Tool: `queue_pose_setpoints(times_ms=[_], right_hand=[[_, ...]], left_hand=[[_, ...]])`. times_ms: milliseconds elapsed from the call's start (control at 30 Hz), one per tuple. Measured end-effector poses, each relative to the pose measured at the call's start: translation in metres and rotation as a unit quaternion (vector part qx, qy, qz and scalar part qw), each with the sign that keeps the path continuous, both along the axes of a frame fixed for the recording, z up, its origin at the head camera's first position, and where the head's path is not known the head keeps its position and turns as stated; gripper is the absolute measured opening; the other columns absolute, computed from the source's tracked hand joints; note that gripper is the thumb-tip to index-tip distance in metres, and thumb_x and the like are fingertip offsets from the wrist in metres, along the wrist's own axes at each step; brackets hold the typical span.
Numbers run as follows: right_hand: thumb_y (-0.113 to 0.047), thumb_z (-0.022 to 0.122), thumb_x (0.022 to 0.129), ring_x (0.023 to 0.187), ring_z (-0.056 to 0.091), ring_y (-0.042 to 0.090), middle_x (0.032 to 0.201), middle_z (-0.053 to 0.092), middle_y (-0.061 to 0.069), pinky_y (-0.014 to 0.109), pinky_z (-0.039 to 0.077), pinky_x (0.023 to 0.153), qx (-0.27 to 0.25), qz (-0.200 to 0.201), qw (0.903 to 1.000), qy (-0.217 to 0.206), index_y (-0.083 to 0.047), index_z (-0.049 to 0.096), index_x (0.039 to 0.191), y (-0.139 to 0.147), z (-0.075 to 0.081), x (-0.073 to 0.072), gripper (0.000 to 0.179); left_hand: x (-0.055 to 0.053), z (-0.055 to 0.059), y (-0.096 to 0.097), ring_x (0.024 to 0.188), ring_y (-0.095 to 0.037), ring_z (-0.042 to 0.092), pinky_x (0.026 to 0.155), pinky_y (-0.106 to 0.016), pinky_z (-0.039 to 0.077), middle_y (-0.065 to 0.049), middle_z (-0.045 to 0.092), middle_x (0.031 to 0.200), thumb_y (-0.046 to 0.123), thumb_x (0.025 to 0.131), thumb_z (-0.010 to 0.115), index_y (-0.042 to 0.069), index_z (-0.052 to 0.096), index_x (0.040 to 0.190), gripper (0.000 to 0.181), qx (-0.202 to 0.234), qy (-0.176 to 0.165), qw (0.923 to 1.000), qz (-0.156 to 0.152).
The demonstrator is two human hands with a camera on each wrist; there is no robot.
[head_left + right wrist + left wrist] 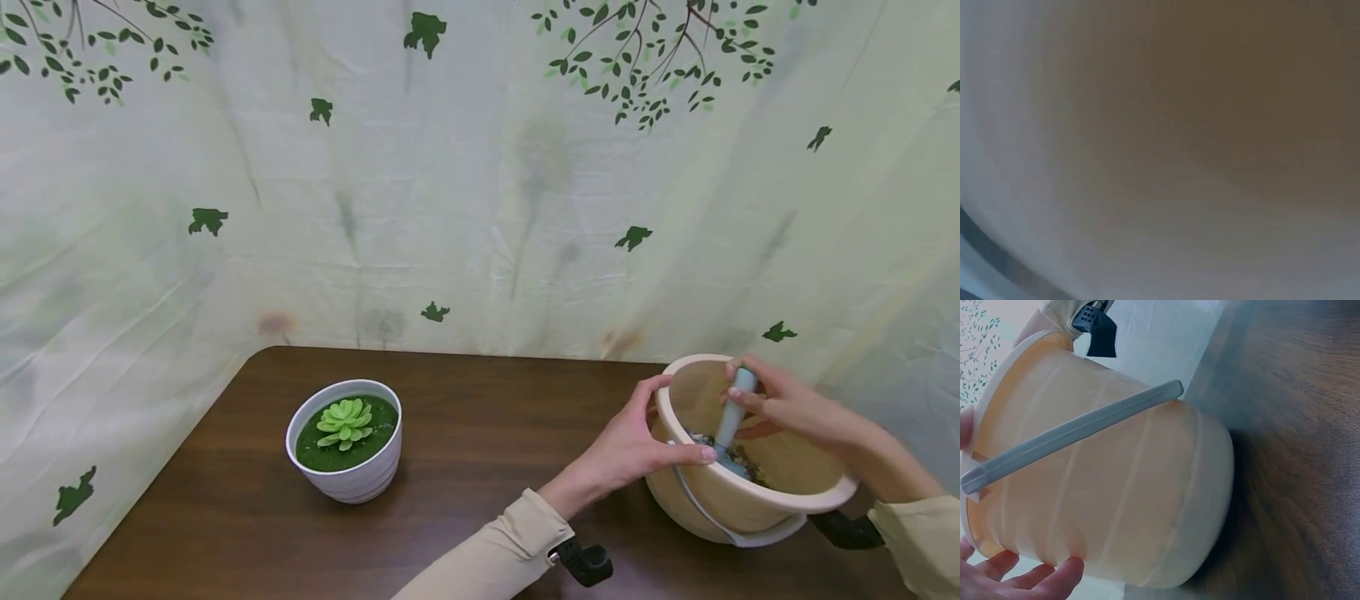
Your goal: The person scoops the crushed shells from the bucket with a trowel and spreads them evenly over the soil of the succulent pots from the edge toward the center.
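A cream bucket (697, 510) stands at the table's right, its grey carry handle (1079, 434) hanging down outside. My left hand (626, 450) grips the near-left part of its rim, thumb over the edge and fingers along the outer wall. Inside the bucket, my right hand (787, 404) holds a small trowel by its light-blue handle (731, 417), which stands steeply tilted. The trowel's blue blade (731, 465) is partly hidden behind the rim, among mixed dark and pale loose bits (753, 471). The right wrist view shows only a blurred close-up of a pale brown surface.
A white ribbed pot (360, 482) with a green succulent (345, 423) stands on the left of the brown wooden table (480, 450). Behind the table hangs a pale curtain (465, 183) printed with leaves. A black wrist device (588, 565) shows at the left sleeve.
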State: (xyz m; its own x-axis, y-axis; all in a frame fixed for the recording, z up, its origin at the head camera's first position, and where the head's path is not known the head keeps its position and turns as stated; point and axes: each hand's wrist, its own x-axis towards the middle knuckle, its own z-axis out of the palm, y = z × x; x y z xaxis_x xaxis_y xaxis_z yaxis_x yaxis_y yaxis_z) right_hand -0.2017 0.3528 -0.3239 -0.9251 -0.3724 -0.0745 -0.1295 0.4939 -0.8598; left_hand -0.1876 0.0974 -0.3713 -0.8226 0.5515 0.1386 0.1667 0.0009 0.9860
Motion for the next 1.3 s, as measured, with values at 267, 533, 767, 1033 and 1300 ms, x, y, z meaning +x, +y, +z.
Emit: queue_pose_setpoints(times_ms=[267,533,767,1033,1300], right_hand=[[-0.011,0.043,0.106,0.085,0.064,0.025,0.106,0.054,0.017,0.05,0.056,0.071,-0.027,0.017,0.9994,-0.014,-0.009,0.037,0.116,0.008,-0.004,0.001,0.012],[-0.011,0.041,0.106,0.09,0.065,0.02,0.107,0.058,0.01,0.048,0.056,0.072,-0.048,0.038,0.9979,-0.022,-0.014,0.04,0.117,0.014,-0.004,0.003,0.012],[-0.01,0.038,0.107,0.106,0.06,0.002,0.111,0.059,0.008,0.048,0.056,0.074,-0.079,0.048,0.9949,-0.039,-0.016,0.043,0.119,0.016,-0.005,0.005,0.014],[-0.011,0.039,0.107,0.101,0.065,0.01,0.111,0.06,0.01,0.049,0.056,0.073,-0.077,0.026,0.9962,-0.032,-0.017,0.044,0.119,0.013,-0.003,0.006,0.014],[-0.007,0.038,0.107,0.092,0.068,0.019,0.11,0.063,0.005,0.047,0.056,0.071,-0.103,-0.004,0.9946,0.004,-0.017,0.044,0.119,0.017,-0.001,0.015,0.017]], left_hand=[[0.001,0.001,0.006,0.12,-0.003,0.043,0.089,-0.027,0.043,0.009,0.044,0.139,0.028,0.08,0.083,0.041,0.032,0.145,0.084,-0.004,0.004,0.9999,-0.011],[0.002,0.002,0.005,0.121,-0.003,0.043,0.089,-0.028,0.043,0.01,0.044,0.138,0.028,0.08,0.083,0.043,0.032,0.144,0.083,-0.008,-0.004,0.9999,-0.013],[0.003,0.0,0.004,0.125,-0.003,0.04,0.093,-0.028,0.041,0.01,0.042,0.141,0.027,0.081,0.082,0.043,0.03,0.145,0.084,-0.004,-0.006,0.9997,-0.022],[0.001,-0.003,0.002,0.123,-0.002,0.041,0.091,-0.028,0.042,0.011,0.042,0.14,0.027,0.08,0.082,0.043,0.031,0.145,0.084,0.002,-0.012,0.9997,-0.022],[0.001,-0.002,-0.001,0.117,-0.002,0.044,0.086,-0.025,0.043,0.013,0.045,0.134,0.022,0.081,0.081,0.039,0.033,0.144,0.082,0.016,-0.019,0.9995,-0.018]])
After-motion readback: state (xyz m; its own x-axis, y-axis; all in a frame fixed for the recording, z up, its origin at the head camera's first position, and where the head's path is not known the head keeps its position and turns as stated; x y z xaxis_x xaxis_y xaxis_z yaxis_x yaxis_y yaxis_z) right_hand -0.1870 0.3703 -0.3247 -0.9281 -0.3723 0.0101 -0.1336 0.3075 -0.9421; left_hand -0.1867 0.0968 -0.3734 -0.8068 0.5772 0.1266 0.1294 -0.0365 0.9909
